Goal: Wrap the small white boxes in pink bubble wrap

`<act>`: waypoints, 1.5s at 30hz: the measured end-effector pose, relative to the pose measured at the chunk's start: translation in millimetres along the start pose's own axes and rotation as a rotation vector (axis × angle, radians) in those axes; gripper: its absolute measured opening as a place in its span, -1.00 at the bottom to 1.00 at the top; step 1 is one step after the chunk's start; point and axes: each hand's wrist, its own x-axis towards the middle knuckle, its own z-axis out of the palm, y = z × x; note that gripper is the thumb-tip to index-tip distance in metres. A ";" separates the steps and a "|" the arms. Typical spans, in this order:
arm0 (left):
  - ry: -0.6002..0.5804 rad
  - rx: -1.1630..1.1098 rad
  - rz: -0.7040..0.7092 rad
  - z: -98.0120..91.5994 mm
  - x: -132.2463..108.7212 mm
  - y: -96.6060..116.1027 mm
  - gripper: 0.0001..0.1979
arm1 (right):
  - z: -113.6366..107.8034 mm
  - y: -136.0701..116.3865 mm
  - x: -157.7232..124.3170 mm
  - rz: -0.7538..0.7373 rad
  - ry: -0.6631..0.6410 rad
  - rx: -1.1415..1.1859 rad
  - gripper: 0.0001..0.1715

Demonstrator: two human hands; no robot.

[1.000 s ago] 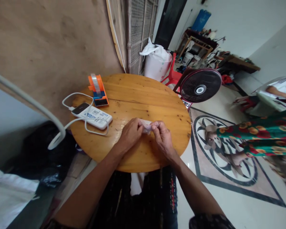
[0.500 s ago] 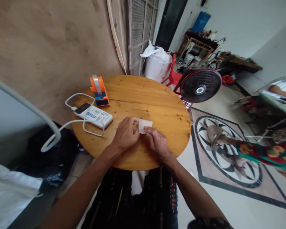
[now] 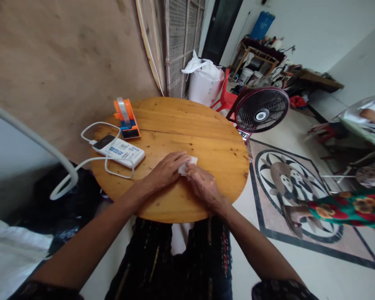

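A small piece of white tissue paper (image 3: 192, 160) lies between my two hands over the near middle of the round wooden table (image 3: 175, 121). My left hand (image 3: 167, 170) comes in from the left, its fingers stretched together along the tissue's left side and holding it there. My right hand (image 3: 203, 183) pinches the tissue at its near right edge with bent fingers. Part of the tissue is hidden under the fingers of both hands.
On the table's left stand an orange and blue tape dispenser (image 3: 127, 118) and a white power bank (image 3: 125, 152) with a looping cable. A dark red fan (image 3: 262, 112) is beyond the right edge. A person's leg in a flowered garment (image 3: 346, 208) is at the right.
My left hand has slid further over the tissue and its fingers have straightened, so less of the tissue shows. The leg at the right has shifted its foot.
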 end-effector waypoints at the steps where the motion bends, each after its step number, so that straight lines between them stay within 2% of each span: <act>1: 0.013 -0.009 0.008 1.5 0.1 -0.3 -0.50 | 0.1 0.5 -0.1 -0.001 0.001 0.009 -0.74; 5: 0.051 -0.063 0.013 4.6 3.1 2.4 -0.55 | -0.6 3.4 0.2 0.003 -0.014 0.049 -0.75; 8: 0.058 -0.113 -0.052 1.5 7.1 11.0 -0.55 | -7.0 3.6 2.4 0.017 -0.021 0.076 -0.77; 12: 0.062 -0.235 -0.266 -9.8 10.9 25.8 -0.55 | -21.6 0.6 12.0 0.141 0.017 0.178 -0.80; 15: 0.011 -0.414 -0.441 -17.7 14.0 29.7 -0.58 | -28.0 3.0 26.9 0.284 0.034 0.286 -0.80; 18: 0.004 -0.607 -0.529 -20.3 18.7 25.4 -0.62 | -25.3 14.4 44.8 0.375 0.059 0.453 -0.73; 22: -0.002 -0.708 -0.643 -17.8 26.3 13.0 -0.63 | -11.6 35.8 62.2 0.391 0.044 0.632 -0.67; 26: 0.028 -0.756 -0.654 -16.4 34.7 0.6 -0.67 | -0.4 51.5 68.6 0.435 0.018 0.733 -0.62; 32: 0.012 -0.803 -0.702 -20.1 43.3 -6.8 -0.68 | 1.6 61.5 69.5 0.549 -0.060 0.922 -0.37; 37: 0.011 -0.834 -0.710 -18.3 43.7 -7.0 -0.66 | 1.5 63.5 64.5 0.541 -0.148 0.858 -0.06; 39: 0.027 -0.816 -0.720 -17.2 43.8 -6.7 -0.64 | 1.9 63.1 62.6 0.540 -0.159 0.829 -0.02; 42: -0.017 -0.705 -0.716 -18.3 43.5 -5.9 -0.59 | 2.4 62.0 61.8 0.574 -0.154 0.889 -0.05; 45: -0.016 -0.396 -0.602 -22.7 42.2 -4.5 -0.57 | 2.8 62.1 62.8 0.605 -0.146 0.992 -0.07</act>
